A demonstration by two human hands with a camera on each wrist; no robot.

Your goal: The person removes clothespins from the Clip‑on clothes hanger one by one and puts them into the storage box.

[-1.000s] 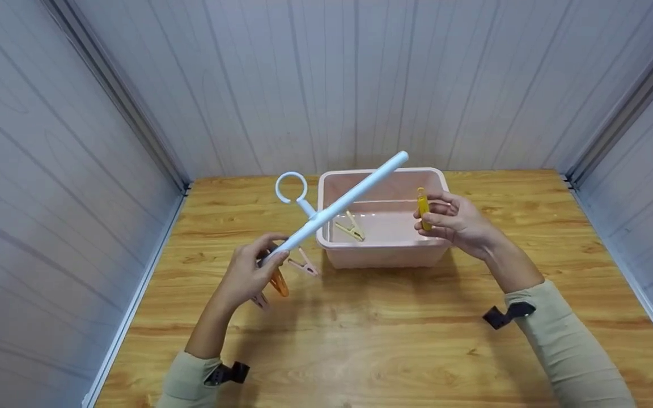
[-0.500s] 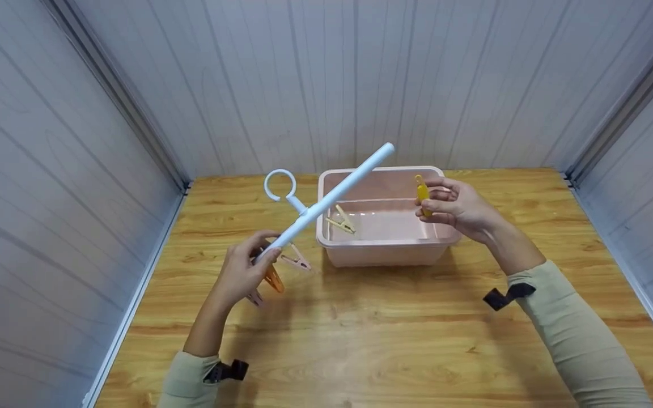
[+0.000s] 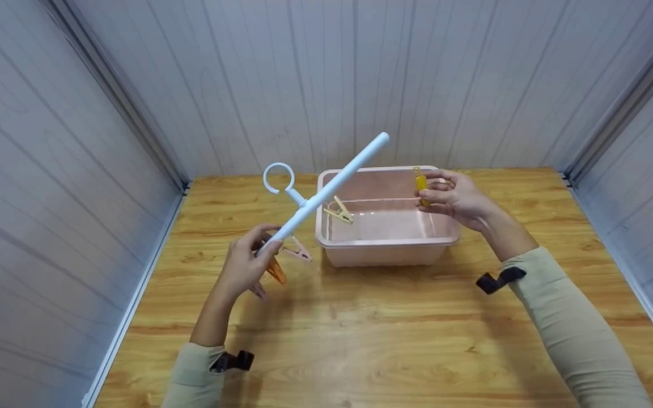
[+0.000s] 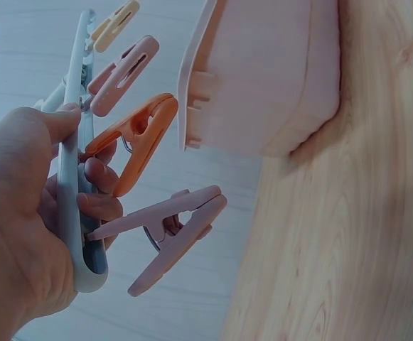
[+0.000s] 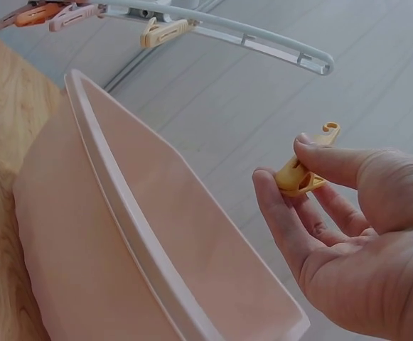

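Firmly pinched: yellow peg (image 3: 421, 185) (right grip (image 3: 454, 198)).

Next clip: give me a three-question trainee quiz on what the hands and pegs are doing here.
1. True or false: the right hand pinches a yellow peg over the pink tub.
2. How many pegs hang on the white hanger bar in the left wrist view?
A. two
B. four
C. six
3. Fill in: the left hand grips the bar at its ____ end, the one toward the person.

Key
1. True.
2. B: a pale yellow peg, a pink peg, an orange peg and another pink peg.
3. Lower.
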